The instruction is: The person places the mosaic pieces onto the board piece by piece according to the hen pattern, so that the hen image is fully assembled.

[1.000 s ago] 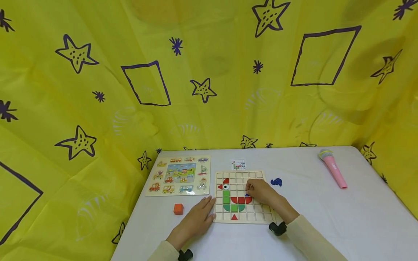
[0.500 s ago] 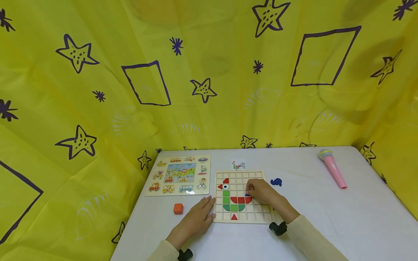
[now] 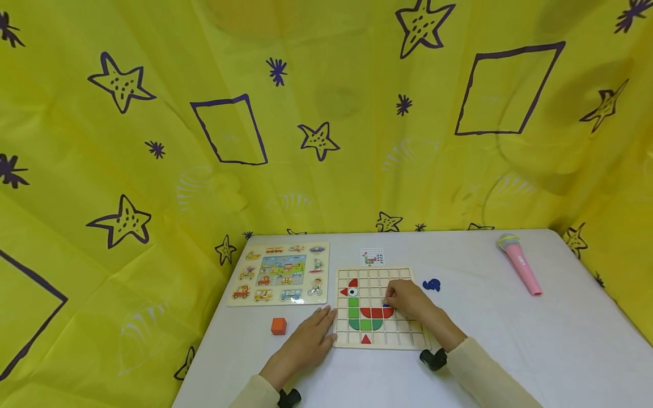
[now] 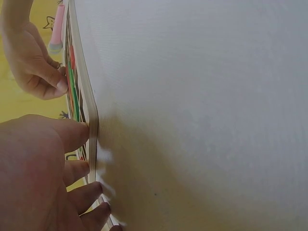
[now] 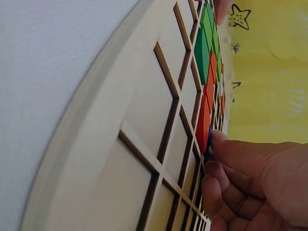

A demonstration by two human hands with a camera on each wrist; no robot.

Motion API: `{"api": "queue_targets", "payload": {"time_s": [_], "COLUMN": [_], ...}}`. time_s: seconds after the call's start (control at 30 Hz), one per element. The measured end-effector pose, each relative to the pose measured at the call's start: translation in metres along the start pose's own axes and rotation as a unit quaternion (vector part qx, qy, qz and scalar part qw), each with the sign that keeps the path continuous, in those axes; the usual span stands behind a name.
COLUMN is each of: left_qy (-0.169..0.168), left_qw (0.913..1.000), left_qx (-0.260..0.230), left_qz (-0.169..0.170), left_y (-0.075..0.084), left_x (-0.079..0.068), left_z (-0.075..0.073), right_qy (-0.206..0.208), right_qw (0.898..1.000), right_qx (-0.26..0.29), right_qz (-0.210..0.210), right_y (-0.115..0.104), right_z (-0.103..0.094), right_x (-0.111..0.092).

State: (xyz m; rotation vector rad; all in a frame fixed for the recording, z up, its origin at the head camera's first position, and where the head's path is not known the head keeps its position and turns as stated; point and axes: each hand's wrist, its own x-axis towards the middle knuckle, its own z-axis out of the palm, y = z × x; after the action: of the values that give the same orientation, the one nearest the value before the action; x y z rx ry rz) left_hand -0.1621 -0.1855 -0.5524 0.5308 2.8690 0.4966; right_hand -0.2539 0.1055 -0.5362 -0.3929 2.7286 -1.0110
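A wooden grid board holds red, green and teal pieces and a round eye tile, laid out like a bird. My right hand pinches a small blue piece between thumb and fingers, just above the curved right end of the red row. In the right wrist view only a thin edge of that blue piece shows by the thumb; its shape is hidden. My left hand rests at the board's left edge, fingers extended, and the left wrist view shows its thumb against the rim.
Behind the board lies a small pattern card. Dark blue pieces lie to its right, and a pink microphone lies farther right. A vehicle picture puzzle and an orange cube are on the left. Yellow cloth hangs behind the table.
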Motion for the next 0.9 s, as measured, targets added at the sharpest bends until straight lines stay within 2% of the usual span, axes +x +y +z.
{"api": "queue_targets", "payload": {"time_s": [0.33,0.5,0.63,0.9], "left_qy": [-0.002,-0.001,0.000,0.004], "left_qw": [1.0000,1.0000,1.0000,1.0000], "left_qx": [-0.001,-0.002,0.001,0.003], "left_qz": [-0.006,-0.005,-0.004,0.001], "left_y": [0.0008,0.0000,-0.0006,0.0001], "left_x": [0.0004,0.0010,0.0009,0.0002], "left_z": [-0.0008,0.0004,0.0013,0.0001], "right_qy": [0.006,0.003,0.006,0.008], "right_qw": [1.000,1.000,1.000,1.000], "right_qx": [-0.009,-0.002,0.000,-0.002], "right_qz": [-0.010,-0.001,0.006,-0.006], "right_y": [-0.0077,-0.0096,-0.0101,-0.0057], "right_z": [-0.0001,0.0012,0.0018,-0.0008], "right_x": [-0.0026,-0.0043,-0.0043,-0.0033]}}
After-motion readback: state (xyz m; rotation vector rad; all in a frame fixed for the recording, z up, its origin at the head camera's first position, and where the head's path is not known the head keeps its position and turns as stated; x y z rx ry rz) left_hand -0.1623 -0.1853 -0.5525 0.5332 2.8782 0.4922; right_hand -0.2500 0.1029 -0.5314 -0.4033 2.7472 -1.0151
